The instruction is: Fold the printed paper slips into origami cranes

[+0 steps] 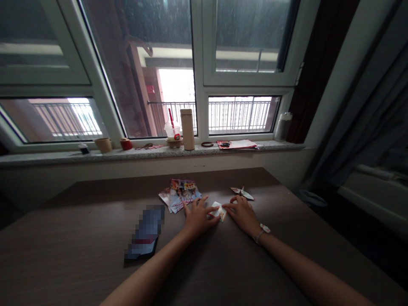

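A small folded piece of origami paper (216, 213), white with coloured print, lies on the table between my hands. My left hand (198, 217) grips its left side between thumb and index finger, the other fingers spread over the table. From the other side, my right hand (245, 216) pinches the paper's right corner, fingers bent; a bracelet circles that wrist. Just beyond the right hand rests a folded paper crane (243, 193). Beside my left fingertips is a pile of colourful printed paper sheets (181, 195). Fingers partly hide the folded paper.
A phone (145, 233), blurred out, lies left of my left forearm on the dark wooden table (79, 238). On the windowsill (153, 154) stand a tan flask (187, 129), a plastic cup with a red straw (172, 131), a paper cup (103, 145), scissors (224, 145) and a grey bottle (283, 126).
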`<state>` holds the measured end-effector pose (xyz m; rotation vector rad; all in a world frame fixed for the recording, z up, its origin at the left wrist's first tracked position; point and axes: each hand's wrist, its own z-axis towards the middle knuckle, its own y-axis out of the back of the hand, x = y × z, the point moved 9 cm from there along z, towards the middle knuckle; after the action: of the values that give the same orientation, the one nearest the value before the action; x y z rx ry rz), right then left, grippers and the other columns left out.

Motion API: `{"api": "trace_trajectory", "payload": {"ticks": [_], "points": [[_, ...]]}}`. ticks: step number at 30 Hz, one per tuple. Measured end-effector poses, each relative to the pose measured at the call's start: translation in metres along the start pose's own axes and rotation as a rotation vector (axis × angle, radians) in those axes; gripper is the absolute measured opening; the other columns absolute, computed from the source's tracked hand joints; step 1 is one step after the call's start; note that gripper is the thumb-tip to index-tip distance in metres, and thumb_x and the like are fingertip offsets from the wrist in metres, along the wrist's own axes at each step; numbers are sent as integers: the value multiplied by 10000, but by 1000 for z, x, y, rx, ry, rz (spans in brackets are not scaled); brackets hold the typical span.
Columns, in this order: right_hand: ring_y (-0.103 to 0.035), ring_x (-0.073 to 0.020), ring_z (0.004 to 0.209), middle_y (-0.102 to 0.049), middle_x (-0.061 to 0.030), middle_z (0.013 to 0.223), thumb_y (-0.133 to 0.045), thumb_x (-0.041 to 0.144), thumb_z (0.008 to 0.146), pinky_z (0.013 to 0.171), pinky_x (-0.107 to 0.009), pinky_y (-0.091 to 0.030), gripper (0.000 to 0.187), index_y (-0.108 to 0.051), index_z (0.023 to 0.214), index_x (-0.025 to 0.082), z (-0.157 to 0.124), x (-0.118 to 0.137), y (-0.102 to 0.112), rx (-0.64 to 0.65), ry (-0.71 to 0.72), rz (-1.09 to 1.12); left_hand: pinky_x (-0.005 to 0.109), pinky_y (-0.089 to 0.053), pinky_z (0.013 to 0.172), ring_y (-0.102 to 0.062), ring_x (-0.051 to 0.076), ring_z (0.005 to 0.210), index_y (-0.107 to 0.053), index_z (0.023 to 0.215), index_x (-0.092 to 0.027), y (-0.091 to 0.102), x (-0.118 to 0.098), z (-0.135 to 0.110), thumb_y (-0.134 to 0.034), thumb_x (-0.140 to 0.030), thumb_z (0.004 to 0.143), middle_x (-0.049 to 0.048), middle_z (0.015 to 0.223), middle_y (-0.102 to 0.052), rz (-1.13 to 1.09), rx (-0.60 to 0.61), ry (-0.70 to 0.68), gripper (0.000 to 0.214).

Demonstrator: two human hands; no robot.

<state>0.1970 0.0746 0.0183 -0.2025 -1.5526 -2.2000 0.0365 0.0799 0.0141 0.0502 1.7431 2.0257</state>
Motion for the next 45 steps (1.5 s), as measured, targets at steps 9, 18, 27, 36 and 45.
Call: {"api": "trace_trajectory", "payload": {"ticks": [9, 18, 27, 36, 45], "points": [[-503, -263, 1079, -582, -85, 1130, -495, 415, 937, 926, -419, -421, 298, -679, 1157, 337, 0, -1, -3, -13, 14, -14, 767, -53, 1048, -286, 400, 1388, -617, 1208, -510, -2, 3, 1, -605, -600, 809, 21, 1523, -383, 14, 17, 16, 408], [-513, -235, 1094, -600, -71, 1079, -551, 358, 905, 980, -380, -395, 243, -721, 1051, 264, 4, -12, -8, -20, 56, 133, 793, -2, 1024, -271, 399, 1398, -606, 1203, -532, -4, -3, 0, -583, -605, 828, 5, 1524, -376, -5, 48, -44, 382], [-527, -237, 1053, -609, -58, 982, -607, 342, 853, 939, -360, -394, 160, -728, 864, 238, 6, -11, -5, -31, -6, 133, 788, -13, 1029, -262, 366, 1416, -574, 1224, -551, -6, -5, 0, -527, -627, 853, 4, 1531, -370, 2, 95, -79, 382], [-532, -246, 1062, -611, -46, 995, -659, 406, 791, 938, -379, -381, 175, -736, 835, 255, 7, -12, -4, 13, -44, 153, 761, -5, 1054, -251, 360, 1423, -576, 1239, -528, -6, -6, -1, -542, -603, 852, 6, 1527, -376, 7, 100, -63, 395], [-522, -236, 1059, -590, -43, 1036, -763, 451, 699, 932, -364, -393, 294, -691, 878, 229, 4, -6, -3, 87, 3, 165, 776, -10, 1038, -262, 363, 1421, -585, 1221, -536, -7, -4, -1, -536, -620, 847, 17, 1512, -402, 0, 70, -71, 386]]}}
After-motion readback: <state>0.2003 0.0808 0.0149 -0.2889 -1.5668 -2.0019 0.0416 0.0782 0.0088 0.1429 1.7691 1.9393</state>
